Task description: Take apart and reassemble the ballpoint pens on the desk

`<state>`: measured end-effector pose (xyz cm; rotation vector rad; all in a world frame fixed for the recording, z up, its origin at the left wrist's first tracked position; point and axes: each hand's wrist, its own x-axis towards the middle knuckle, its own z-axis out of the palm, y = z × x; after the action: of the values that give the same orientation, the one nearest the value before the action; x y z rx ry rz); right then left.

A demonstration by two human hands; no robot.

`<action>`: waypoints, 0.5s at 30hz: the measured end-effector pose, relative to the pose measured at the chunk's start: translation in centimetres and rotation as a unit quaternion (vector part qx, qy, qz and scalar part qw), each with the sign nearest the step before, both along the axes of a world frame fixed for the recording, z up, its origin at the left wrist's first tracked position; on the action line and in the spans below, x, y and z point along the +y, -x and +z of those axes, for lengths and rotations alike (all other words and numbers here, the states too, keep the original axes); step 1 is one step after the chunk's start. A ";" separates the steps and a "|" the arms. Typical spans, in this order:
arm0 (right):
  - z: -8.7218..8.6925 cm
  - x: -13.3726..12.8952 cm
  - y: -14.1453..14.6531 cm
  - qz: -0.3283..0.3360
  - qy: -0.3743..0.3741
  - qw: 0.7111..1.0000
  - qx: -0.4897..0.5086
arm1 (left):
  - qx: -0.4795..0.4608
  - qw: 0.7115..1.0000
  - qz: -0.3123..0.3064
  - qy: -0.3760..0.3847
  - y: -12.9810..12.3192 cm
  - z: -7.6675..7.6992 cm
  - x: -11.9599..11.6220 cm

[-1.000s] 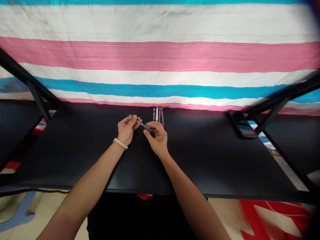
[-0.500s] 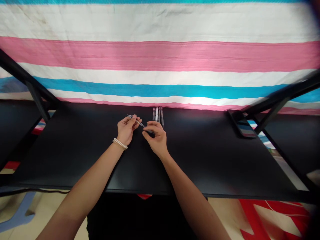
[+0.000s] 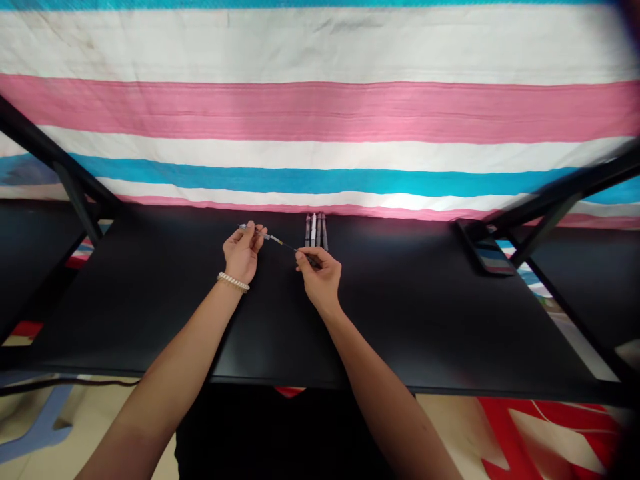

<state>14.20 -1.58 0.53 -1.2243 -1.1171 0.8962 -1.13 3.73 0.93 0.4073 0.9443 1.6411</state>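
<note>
Held in my left hand (image 3: 243, 252), which wears a white bracelet, is a slim clear pen (image 3: 270, 237) pointing right, its far end sticking out past the thumb. A yellowish bit and a thin dark rod (image 3: 289, 247) run from the pen to my right hand (image 3: 321, 277). The right thumb and fingers pinch the rod's end, and a dark pen piece (image 3: 315, 262) shows in that grip; its exact kind is partly hidden. Just beyond the right hand, several pens (image 3: 313, 230) lie side by side at the table's back, one of them white.
The black table (image 3: 425, 313) carries a dark phone-like slab (image 3: 484, 248) at the right. Black slanted frame bars (image 3: 75, 193) stand at both sides. A striped sheet (image 3: 320, 113) hangs behind. A dark cable (image 3: 65, 383) runs along the front left edge.
My hands have moved apart, the left one to the left and the right one slightly right and down. The thin dark rod now shows between the pen and my right hand.
</note>
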 end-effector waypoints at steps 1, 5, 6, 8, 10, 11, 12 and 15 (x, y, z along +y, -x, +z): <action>0.0 0.0 0.0 0.001 0.000 1.000 0.001 | -0.004 1.000 0.003 0.002 0.1 0.0 0.1; 0.0 -0.1 0.1 0.007 -0.002 1.000 0.007 | -0.022 1.000 -0.006 0.009 0.1 0.1 0.1; -0.1 -0.1 0.2 0.010 -0.004 1.000 0.004 | -0.024 1.000 -0.013 0.009 0.0 0.1 0.0; -0.3 -0.1 0.2 0.017 -0.016 1.000 -0.009 | -0.021 0.999 -0.031 0.006 -0.4 0.2 -0.3; -0.4 -0.1 0.3 0.024 -0.030 0.999 -0.028 | -0.004 0.999 -0.054 -0.003 -0.9 0.1 -0.7; -0.5 -0.2 0.3 0.027 -0.038 0.998 -0.040 | 0.009 0.997 -0.070 -0.009 -1.1 0.1 -0.9; -0.5 -0.2 0.3 0.030 -0.047 0.997 -0.053 | 0.023 0.996 -0.090 -0.017 -1.3 0.0 -1.0; -0.4 -0.2 0.3 0.025 -0.090 0.992 -0.089 | 0.047 0.987 -0.153 -0.033 -1.7 -0.1 -1.5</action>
<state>13.89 -1.81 0.14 -1.1472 -1.3461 0.7165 0.56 2.25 0.83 0.6475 0.8527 1.3847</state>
